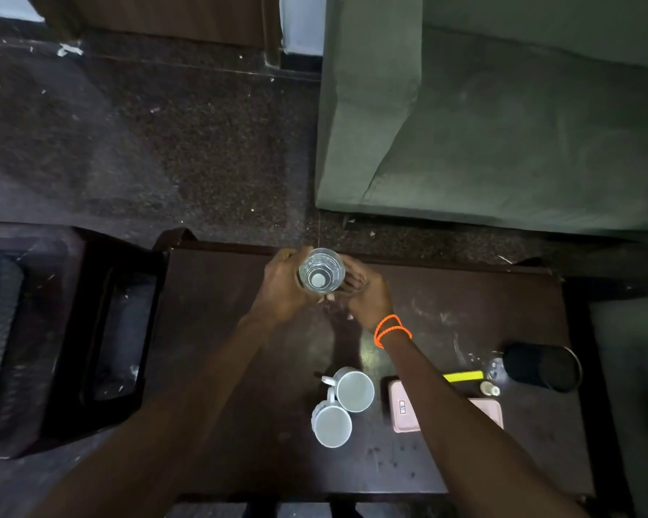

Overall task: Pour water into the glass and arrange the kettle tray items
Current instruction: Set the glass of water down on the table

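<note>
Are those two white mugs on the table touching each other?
Touching. In the head view, the upper white mug and the lower white mug overlap at their rims with no dark table showing between them.

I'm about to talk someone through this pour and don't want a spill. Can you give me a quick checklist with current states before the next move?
1. Left hand grips the clear bottle: ok.
2. Right hand on the bottle: touching, grip cannot tell.
3. Bottle upright: ok.
4. Bottle cap off: cannot tell.
5. Glass near the black container: far from bottle, not ok.
6. White mugs clear of the hands: ok.
</note>
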